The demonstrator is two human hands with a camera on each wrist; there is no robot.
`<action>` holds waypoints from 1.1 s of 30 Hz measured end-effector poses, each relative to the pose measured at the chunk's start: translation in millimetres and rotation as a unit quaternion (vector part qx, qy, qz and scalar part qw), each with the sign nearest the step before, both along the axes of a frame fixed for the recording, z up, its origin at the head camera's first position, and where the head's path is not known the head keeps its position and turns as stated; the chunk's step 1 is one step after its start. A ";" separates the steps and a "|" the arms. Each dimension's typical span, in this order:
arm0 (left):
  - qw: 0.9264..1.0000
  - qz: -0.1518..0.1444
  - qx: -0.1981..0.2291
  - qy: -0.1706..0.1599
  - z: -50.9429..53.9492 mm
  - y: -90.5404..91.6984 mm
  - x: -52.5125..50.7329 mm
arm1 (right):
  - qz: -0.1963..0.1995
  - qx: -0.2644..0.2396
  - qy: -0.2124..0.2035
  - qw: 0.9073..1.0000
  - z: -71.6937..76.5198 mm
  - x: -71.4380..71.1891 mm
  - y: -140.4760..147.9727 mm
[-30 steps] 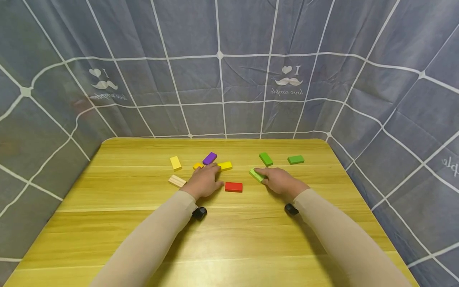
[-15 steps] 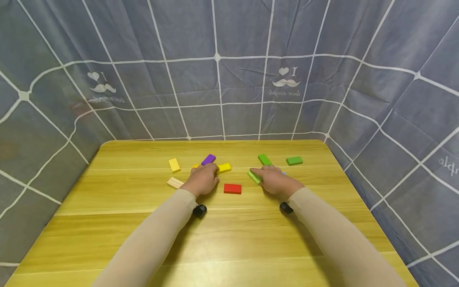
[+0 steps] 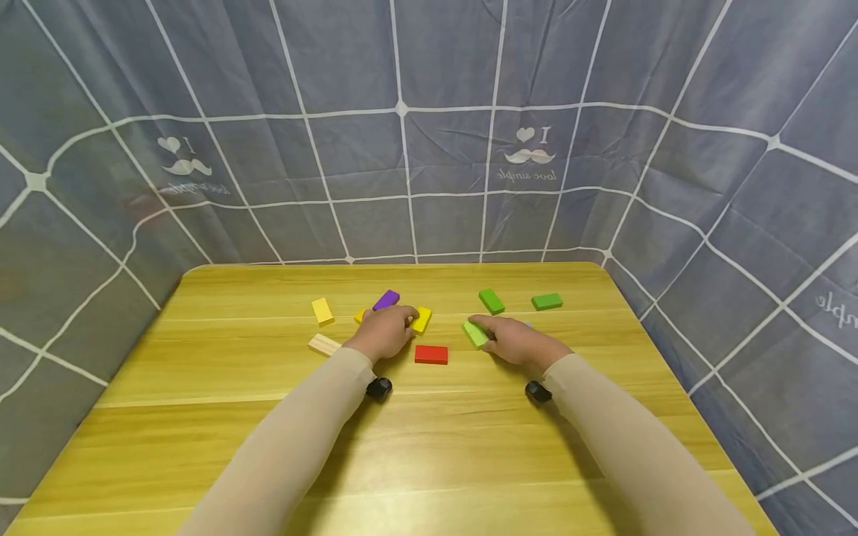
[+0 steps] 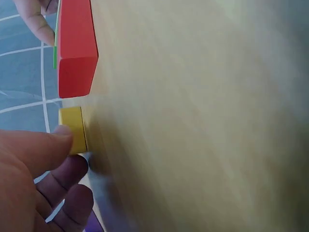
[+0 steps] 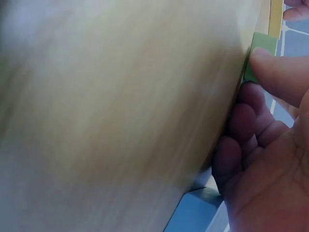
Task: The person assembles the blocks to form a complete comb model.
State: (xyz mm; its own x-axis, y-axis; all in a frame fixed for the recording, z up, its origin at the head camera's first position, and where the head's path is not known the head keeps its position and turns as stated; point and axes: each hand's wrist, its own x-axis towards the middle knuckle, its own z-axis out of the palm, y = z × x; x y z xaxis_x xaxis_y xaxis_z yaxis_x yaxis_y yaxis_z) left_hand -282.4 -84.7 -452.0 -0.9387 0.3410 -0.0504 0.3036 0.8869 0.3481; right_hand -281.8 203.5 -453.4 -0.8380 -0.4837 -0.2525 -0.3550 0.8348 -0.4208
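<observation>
My left hand point(image 3: 384, 333) pinches a flat yellow block point(image 3: 421, 320) by its left end, and the left wrist view shows the thumb on that yellow block point(image 4: 72, 121) with a finger behind it. To the right, my right hand point(image 3: 525, 344) holds a light green block point(image 3: 474, 335) between thumb and forefinger. Both blocks are down at the tabletop, apart from each other. A red block point(image 3: 431, 354) lies nearer me, between the hands. Beyond the left hand is a purple block point(image 3: 386, 300); a darker yellow one point(image 3: 360, 316) is partly hidden by it.
A pale yellow block point(image 3: 322, 312) and a plain wood block point(image 3: 325, 344) lie at the left. Two green blocks, one angled point(image 3: 491, 301) and one farther right point(image 3: 547, 301), lie behind the right hand. A blue block point(image 5: 195, 212) is mostly hidden. Grey curtains point(image 3: 442, 149) surround the wooden table point(image 3: 442, 461).
The yellow block at my left hand has turned from nearly crosswise to pointing away, with thumb and finger now on its end. The light green block has turned slightly with my right hand.
</observation>
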 end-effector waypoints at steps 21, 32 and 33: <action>0.994 0.043 0.077 -0.072 -6.6 11.7 -30.1 | 0.005 -0.025 -0.017 1.000 -0.3 -0.2 7.0; 0.993 0.060 0.070 -0.071 -4.9 13.1 -40.4 | -0.004 -0.030 -0.008 1.000 1.2 3.4 6.3; 0.993 0.062 0.067 -0.069 -4.4 13.1 -41.0 | -0.003 -0.030 -0.008 1.000 1.3 3.4 6.3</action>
